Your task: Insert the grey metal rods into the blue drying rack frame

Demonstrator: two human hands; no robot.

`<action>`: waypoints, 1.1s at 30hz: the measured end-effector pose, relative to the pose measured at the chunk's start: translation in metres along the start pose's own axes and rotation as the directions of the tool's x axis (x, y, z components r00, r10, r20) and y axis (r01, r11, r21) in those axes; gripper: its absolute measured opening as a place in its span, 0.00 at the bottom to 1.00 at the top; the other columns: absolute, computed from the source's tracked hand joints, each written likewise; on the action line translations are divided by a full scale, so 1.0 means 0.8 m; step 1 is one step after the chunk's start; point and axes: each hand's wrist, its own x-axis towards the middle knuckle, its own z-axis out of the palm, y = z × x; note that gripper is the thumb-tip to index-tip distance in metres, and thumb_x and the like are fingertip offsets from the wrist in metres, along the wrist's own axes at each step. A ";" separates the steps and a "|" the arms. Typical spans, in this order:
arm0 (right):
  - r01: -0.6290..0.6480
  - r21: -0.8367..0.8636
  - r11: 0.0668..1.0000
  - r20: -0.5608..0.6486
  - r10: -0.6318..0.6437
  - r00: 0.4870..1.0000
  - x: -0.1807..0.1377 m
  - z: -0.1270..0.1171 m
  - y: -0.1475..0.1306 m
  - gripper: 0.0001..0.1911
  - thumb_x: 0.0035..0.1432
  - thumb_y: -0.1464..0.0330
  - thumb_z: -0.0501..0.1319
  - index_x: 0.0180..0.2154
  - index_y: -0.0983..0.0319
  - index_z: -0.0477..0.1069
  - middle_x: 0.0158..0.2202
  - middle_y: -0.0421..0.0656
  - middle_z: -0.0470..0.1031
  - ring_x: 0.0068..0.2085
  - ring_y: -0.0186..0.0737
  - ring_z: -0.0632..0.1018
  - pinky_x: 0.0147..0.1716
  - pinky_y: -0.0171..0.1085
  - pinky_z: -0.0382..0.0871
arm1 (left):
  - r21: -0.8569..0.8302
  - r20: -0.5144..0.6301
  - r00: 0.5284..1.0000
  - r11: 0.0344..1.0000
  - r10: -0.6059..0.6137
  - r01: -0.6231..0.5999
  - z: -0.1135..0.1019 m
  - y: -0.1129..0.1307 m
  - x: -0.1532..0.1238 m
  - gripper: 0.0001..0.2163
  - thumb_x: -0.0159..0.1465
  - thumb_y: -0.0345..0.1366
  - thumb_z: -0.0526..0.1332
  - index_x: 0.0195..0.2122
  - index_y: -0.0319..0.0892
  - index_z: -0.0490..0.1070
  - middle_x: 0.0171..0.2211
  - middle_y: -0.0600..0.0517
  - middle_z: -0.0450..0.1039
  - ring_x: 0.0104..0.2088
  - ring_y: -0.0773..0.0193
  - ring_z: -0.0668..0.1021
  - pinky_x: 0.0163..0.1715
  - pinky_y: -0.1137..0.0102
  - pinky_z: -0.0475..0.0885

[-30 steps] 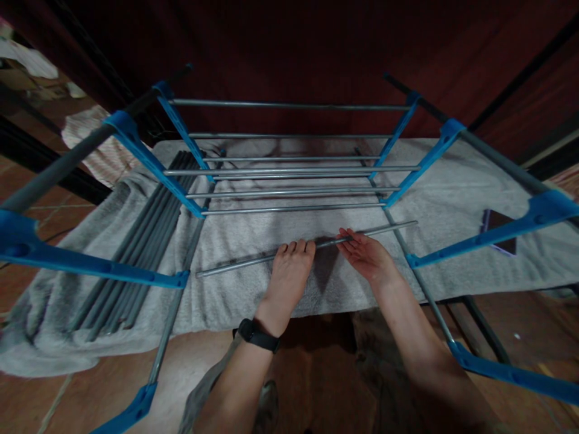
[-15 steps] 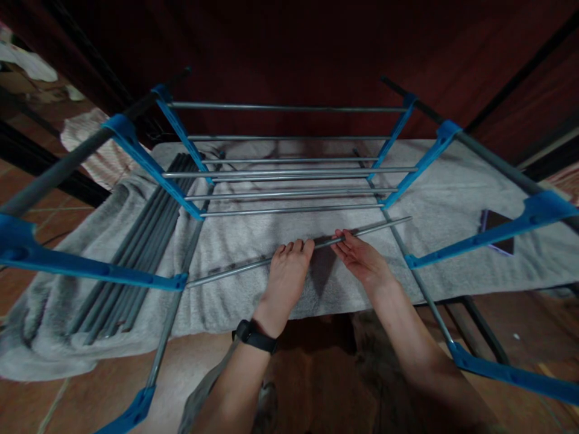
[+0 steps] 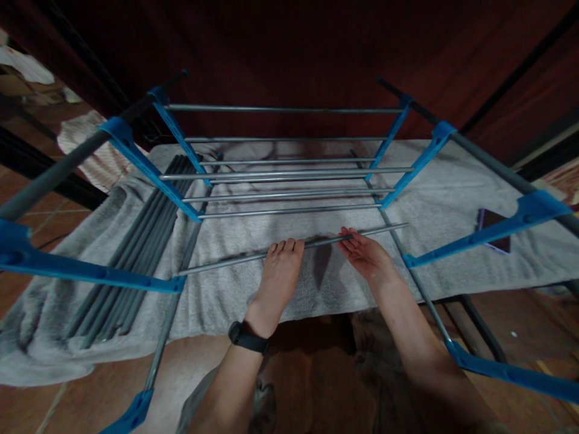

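A thin grey metal rod runs slantwise across the front of a drying-rack frame, held up by both hands. My left hand, with a black watch on the wrist, curls its fingers over the rod near its middle. My right hand holds the rod from beneath a little to the right, palm turned up. The rod's left end sits at the tip of a blue plastic bracket; its right end reaches near another blue bracket.
Several rods are fitted between blue side arms behind my hands. A bundle of loose grey rods lies at left on a grey towel. A dark phone-like object lies at right. A tiled floor lies below.
Both hands slid the rod leftward; its left end moved from short of the blue bracket to its tip, and the right end drew in.
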 end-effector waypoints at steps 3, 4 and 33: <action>0.029 0.009 1.000 0.017 -0.029 0.999 0.001 -0.002 0.003 0.13 0.62 0.81 0.56 0.31 0.60 0.72 0.30 0.41 0.81 0.34 0.34 0.81 0.38 0.36 0.80 | -0.010 -0.023 1.000 1.000 -0.001 0.001 0.001 -0.001 -0.001 0.20 0.67 0.21 0.47 0.56 0.40 0.66 0.44 0.44 0.74 0.44 0.55 0.76 0.48 0.60 0.67; 0.039 0.013 0.999 0.027 -0.039 0.999 0.002 -0.002 0.004 0.12 0.62 0.81 0.56 0.31 0.60 0.72 0.30 0.40 0.81 0.33 0.34 0.81 0.39 0.36 0.80 | -0.014 -0.032 0.999 1.000 -0.001 0.001 0.001 -0.001 -0.001 0.20 0.67 0.21 0.47 0.56 0.41 0.66 0.44 0.45 0.74 0.44 0.55 0.76 0.48 0.60 0.67; 0.067 0.033 0.997 0.056 -0.069 0.996 0.003 -0.007 0.009 0.09 0.62 0.78 0.60 0.31 0.60 0.72 0.30 0.40 0.81 0.33 0.35 0.82 0.39 0.37 0.81 | -0.057 -0.098 0.994 0.998 -0.038 0.033 -0.003 -0.006 0.001 0.12 0.70 0.27 0.49 0.49 0.43 0.68 0.40 0.47 0.75 0.41 0.54 0.75 0.45 0.60 0.66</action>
